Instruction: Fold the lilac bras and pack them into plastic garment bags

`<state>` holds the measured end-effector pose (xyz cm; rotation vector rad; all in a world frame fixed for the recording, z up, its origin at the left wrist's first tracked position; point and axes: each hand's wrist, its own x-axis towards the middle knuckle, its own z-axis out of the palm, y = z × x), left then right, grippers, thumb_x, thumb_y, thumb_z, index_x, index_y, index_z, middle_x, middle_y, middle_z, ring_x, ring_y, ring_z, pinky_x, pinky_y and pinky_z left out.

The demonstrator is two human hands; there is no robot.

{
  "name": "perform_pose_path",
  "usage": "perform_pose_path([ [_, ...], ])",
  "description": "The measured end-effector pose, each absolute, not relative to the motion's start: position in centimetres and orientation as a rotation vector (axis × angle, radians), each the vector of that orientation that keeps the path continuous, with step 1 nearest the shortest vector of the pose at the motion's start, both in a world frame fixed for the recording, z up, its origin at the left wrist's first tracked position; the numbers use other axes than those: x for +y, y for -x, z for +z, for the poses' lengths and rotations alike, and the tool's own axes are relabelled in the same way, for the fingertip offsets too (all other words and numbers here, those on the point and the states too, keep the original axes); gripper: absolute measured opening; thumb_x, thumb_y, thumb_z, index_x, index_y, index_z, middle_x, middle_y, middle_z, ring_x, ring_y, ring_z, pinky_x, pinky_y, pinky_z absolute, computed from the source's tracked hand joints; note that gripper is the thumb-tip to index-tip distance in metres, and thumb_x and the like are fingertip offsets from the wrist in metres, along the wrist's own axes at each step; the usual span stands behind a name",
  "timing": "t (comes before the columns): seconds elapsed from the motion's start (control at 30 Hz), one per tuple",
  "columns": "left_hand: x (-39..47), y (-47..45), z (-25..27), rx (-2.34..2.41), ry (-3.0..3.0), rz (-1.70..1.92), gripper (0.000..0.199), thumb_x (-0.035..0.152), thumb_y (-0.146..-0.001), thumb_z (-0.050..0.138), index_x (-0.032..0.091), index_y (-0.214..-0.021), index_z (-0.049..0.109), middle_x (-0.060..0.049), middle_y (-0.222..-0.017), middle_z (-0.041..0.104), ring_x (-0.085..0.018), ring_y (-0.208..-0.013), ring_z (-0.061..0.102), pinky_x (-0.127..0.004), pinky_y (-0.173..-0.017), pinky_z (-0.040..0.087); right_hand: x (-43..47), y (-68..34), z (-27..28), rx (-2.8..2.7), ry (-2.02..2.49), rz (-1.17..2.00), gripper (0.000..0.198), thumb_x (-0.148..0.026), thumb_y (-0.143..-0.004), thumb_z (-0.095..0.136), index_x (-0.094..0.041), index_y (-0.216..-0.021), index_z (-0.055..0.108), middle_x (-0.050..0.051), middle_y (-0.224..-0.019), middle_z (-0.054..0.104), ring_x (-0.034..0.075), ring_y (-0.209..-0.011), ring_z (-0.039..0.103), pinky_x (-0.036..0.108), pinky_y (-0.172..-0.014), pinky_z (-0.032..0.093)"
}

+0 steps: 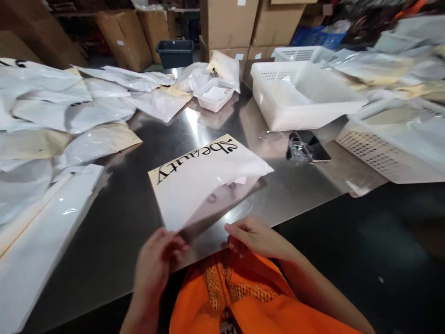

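Orange fabric garment with a gold mesh trim fills the bottom of the view, right up against the near edge of a shiny grey metal table. Left hand is motion-blurred, fingers curled, right at the near left corner of a flat white plastic bag with a cream strip and black "beauty" lettering; can't tell if it's pinching that corner or only next to it. Right hand is half-closed, thumb against the index finger, over the near table edge and apart from the bag; can't tell if something thin sits in the pinch. Bag lies mid-table in front of both hands, lettering upside down to the wearer, near right edge bulging, faint pinkish contents showing through. Right of it: crumpled clear plastic touching a black glossy phone. Behind those, a deep white plastic basket; further right, a white perforated plastic basket with clear packaging inside. Beyond the bag, a small white plastic tub with a white label. Left side: a loose pile of white-and-cream plastic bags, plus a long white flat stack nearer the wearer. Background: dark grey plastic bin, brown cardboard boxes.
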<state>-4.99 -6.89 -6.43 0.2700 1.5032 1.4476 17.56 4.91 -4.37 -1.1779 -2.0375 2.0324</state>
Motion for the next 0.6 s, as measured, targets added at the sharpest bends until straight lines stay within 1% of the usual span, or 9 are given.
perform_pose_path([
  [0.07,-6.8,6.8,-6.3,1.479,-0.062,1.717,0.036,0.038,-0.055,0.081,0.017,-0.060,0.052,-0.001,-0.064,0.067,-0.021,-0.061,0.068,-0.025,-0.047,0.053,6.4,-19.7,-4.0,-2.007,1.412,1.728,0.067,-0.069,-0.095,0.038,-0.015,-0.061,0.062,0.007,-0.061,0.065,0.016,-0.051,0.063,0.024,-0.050,0.043],
  [0.1,-6.8,7.7,-6.2,1.452,0.035,1.800,0.033,0.038,-0.056,0.078,0.018,-0.062,0.052,0.000,-0.067,0.068,-0.022,-0.065,0.069,-0.027,-0.049,0.055,7.3,-20.8,-3.9,-1.955,1.528,1.562,0.070,-0.071,-0.094,0.036,-0.015,-0.059,0.061,0.007,-0.059,0.064,0.016,-0.050,0.062,0.024,-0.049,0.043],
  [0.17,-6.9,8.3,-5.9,1.383,0.185,1.873,0.027,0.038,-0.062,0.072,0.020,-0.066,0.052,0.002,-0.069,0.065,-0.020,-0.064,0.066,-0.028,-0.048,0.055,8.8,-22.3,-4.2,-1.804,1.674,1.382,0.072,-0.076,-0.091,0.035,-0.015,-0.066,0.064,0.008,-0.059,0.065,0.017,-0.050,0.063,0.025,-0.048,0.044],
  [0.23,-7.2,7.0,-5.7,1.279,0.255,1.867,0.024,0.035,-0.066,0.070,0.021,-0.068,0.050,0.005,-0.063,0.058,-0.015,-0.056,0.059,-0.024,-0.043,0.051,9.6,-22.6,-4.9,-1.667,1.674,1.512,0.072,-0.079,-0.086,0.039,-0.014,-0.080,0.067,0.008,-0.062,0.066,0.018,-0.050,0.063,0.025,-0.046,0.044],
  [0.3,-7.3,3.9,-5.8,1.134,0.230,1.726,0.029,0.034,-0.066,0.074,0.021,-0.067,0.048,0.007,-0.059,0.051,-0.010,-0.047,0.050,-0.019,-0.039,0.044,9.5,-21.6,-5.7,-1.602,1.536,1.829,0.066,-0.079,-0.080,0.051,-0.014,-0.085,0.065,0.006,-0.061,0.066,0.017,-0.048,0.061,0.023,-0.043,0.040],
  [0.37,-7.0,0.0,-6.4,0.989,0.137,1.458,0.039,0.044,-0.066,0.079,0.020,-0.067,0.048,0.007,-0.055,0.048,-0.007,-0.038,0.043,-0.017,-0.033,0.035,8.5,-20.0,-6.3,-1.577,1.349,2.076,0.058,-0.073,-0.076,0.062,-0.015,-0.079,0.060,0.003,-0.057,0.063,0.014,-0.045,0.057,0.020,-0.041,0.035],
  [0.43,-6.2,-3.4,-7.2,0.924,0.054,1.255,0.049,0.059,-0.063,0.079,0.020,-0.070,0.051,0.007,-0.051,0.048,-0.007,-0.032,0.039,-0.016,-0.028,0.025,6.9,-18.3,-6.6,-1.540,1.210,2.187,0.051,-0.066,-0.075,0.067,-0.016,-0.073,0.056,0.000,-0.054,0.059,0.010,-0.041,0.051,0.020,-0.041,0.030],
  [0.5,-5.0,-5.6,-7.9,0.946,-0.018,1.187,0.056,0.068,-0.061,0.077,0.018,-0.068,0.051,0.006,-0.047,0.048,-0.007,-0.028,0.037,-0.017,-0.027,0.019,5.3,-17.2,-6.7,-1.521,1.132,2.218,0.048,-0.063,-0.080,0.064,-0.017,-0.070,0.056,-0.002,-0.053,0.056,0.008,-0.040,0.045,0.021,-0.041,0.029],
  [0.6,-2.9,-6.1,-7.8,1.063,-0.132,1.270,0.059,0.069,-0.062,0.074,0.017,-0.054,0.047,0.005,-0.038,0.041,-0.005,-0.027,0.033,-0.018,-0.029,0.015,3.8,-16.9,-6.6,-1.480,1.059,2.215,0.049,-0.062,-0.085,0.061,-0.018,-0.064,0.053,-0.002,-0.050,0.050,0.008,-0.039,0.038,0.023,-0.041,0.025],
])
